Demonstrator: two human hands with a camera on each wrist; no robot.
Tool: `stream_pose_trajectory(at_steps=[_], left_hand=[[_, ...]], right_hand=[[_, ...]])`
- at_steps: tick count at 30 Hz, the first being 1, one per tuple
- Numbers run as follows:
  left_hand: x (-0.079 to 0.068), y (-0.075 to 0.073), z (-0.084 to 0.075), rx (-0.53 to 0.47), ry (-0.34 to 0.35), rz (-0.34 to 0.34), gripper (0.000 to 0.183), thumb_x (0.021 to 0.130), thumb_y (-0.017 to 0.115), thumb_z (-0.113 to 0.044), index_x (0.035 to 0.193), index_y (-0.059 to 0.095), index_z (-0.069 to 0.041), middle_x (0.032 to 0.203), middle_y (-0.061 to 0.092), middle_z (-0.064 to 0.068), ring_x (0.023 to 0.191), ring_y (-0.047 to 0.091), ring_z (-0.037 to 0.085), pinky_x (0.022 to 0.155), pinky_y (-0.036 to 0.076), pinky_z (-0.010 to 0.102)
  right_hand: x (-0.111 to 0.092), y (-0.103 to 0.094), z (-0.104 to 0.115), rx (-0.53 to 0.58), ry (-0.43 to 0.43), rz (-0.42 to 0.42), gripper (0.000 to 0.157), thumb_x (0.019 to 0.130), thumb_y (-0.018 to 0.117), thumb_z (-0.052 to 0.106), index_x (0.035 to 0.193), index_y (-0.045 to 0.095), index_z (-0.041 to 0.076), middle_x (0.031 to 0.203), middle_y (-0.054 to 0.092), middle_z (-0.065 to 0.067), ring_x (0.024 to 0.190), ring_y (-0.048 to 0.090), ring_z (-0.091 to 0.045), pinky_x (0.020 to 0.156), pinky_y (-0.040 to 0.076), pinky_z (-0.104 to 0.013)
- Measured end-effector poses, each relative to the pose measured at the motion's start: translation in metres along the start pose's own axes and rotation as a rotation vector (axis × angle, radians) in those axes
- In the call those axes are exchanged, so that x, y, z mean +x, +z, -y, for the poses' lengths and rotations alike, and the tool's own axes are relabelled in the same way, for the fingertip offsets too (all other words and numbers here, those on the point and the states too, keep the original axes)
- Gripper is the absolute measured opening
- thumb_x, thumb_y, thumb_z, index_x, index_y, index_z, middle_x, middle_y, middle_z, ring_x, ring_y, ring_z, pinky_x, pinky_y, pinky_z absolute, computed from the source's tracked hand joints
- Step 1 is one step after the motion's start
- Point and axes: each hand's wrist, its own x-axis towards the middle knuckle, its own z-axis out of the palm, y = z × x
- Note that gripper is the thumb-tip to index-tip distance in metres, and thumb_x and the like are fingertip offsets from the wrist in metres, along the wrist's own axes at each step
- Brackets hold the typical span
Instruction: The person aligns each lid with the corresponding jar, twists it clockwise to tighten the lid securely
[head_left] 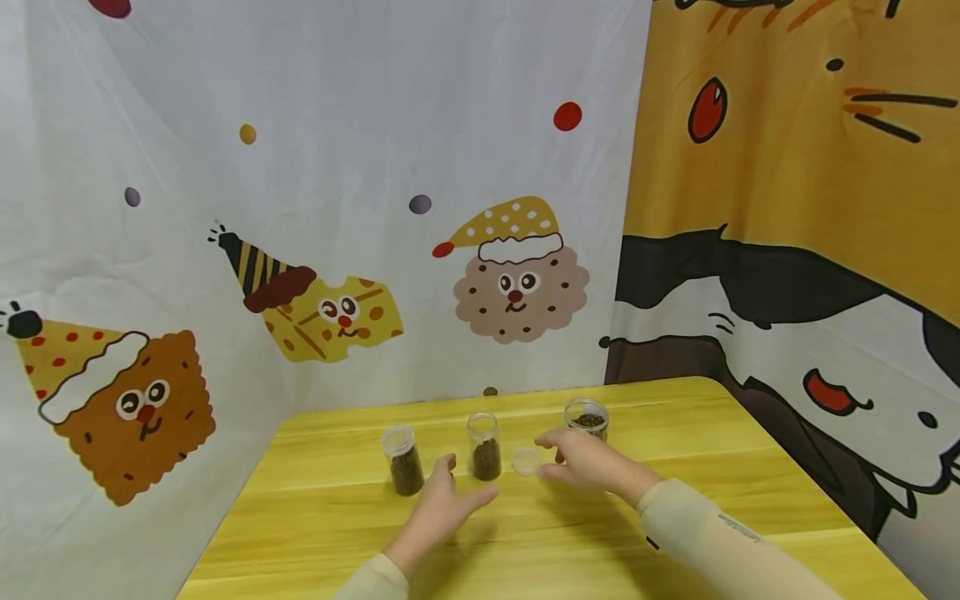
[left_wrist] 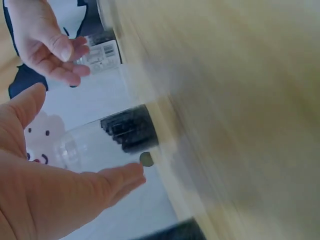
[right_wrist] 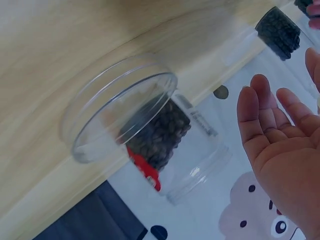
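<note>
In the head view my left hand [head_left: 441, 504] is between the left jar [head_left: 406, 468] and the middle jar [head_left: 486, 457], thumb and fingers spread, holding nothing. Both are slim clear jars with dark pieces inside; the left one has a whitish top, the middle one looks uncovered. My right hand [head_left: 588, 462], fingers loosely bent, hovers beside a small clear lid [head_left: 527, 461] lying on the table. Behind that hand stands a wider jar [head_left: 588, 414] of dark grains. The right wrist view shows its red label, and a large clear lid [right_wrist: 167, 80] in front of it.
All the jars stand toward the back of the yellow wood-grain table [head_left: 322, 508]. A cartoon-printed cloth [head_left: 420, 108] hangs directly behind the table and along its right side. A small dark object [head_left: 652, 542] shows under the right sleeve.
</note>
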Motion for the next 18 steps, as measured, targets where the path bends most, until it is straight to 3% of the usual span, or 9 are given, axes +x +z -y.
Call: stream_pose_trajectory(at_steps=[6,12,18], left_hand=[[0.022,0.015,-0.001,-0.099,-0.048,-0.116,0.123,0.087,0.085,-0.058,0.165,0.016,0.01,0.165,0.026,0.043,0.15,0.032,0.064,0.114,0.041,0.075],[0.039,0.023,-0.003,-0.124,-0.068,-0.211,0.117,0.086,0.09,-0.046,0.165,0.022,0.006,0.167,0.032,0.035,0.151,0.038,0.056,0.115,0.045,0.068],[0.052,0.029,-0.001,-0.115,-0.072,-0.257,0.106,0.086,0.092,-0.034,0.163,0.031,0.004,0.165,0.039,0.032,0.151,0.04,0.053,0.116,0.045,0.066]], right_hand=[[0.017,0.008,0.005,-0.003,0.031,0.041,0.051,0.1,0.077,0.031,0.14,0.066,0.001,0.138,0.072,-0.016,0.107,0.076,-0.03,0.09,0.064,-0.046],[0.031,0.018,0.009,-0.117,0.054,0.042,0.047,0.098,0.08,0.03,0.136,0.07,0.005,0.135,0.074,-0.011,0.122,0.071,-0.033,0.104,0.059,-0.052],[0.039,0.031,0.009,-0.197,0.052,0.036,0.042,0.096,0.082,0.029,0.131,0.073,0.008,0.132,0.075,-0.01,0.117,0.073,-0.033,0.099,0.061,-0.051]])
